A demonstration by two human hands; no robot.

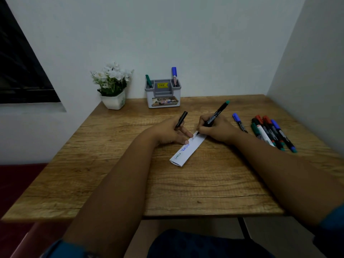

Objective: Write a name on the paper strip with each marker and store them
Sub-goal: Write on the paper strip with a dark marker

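A white paper strip (188, 149) lies slanted in the middle of the wooden table (195, 183), with green, blue and black writing on it. My right hand (217, 130) grips a black marker (216, 113) whose tip touches the strip's far end. My left hand (169, 132) holds a black cap (181, 119) while its straight fingers press the strip down. A grey organizer (162, 94) at the back holds a green marker (148, 81) and a blue marker (174, 75).
Several loose markers (271, 134) in red, green, blue and black lie at the right, a blue one (239, 122) slightly apart. A white pot of flowers (112, 86) stands back left. Walls close in behind and to the right.
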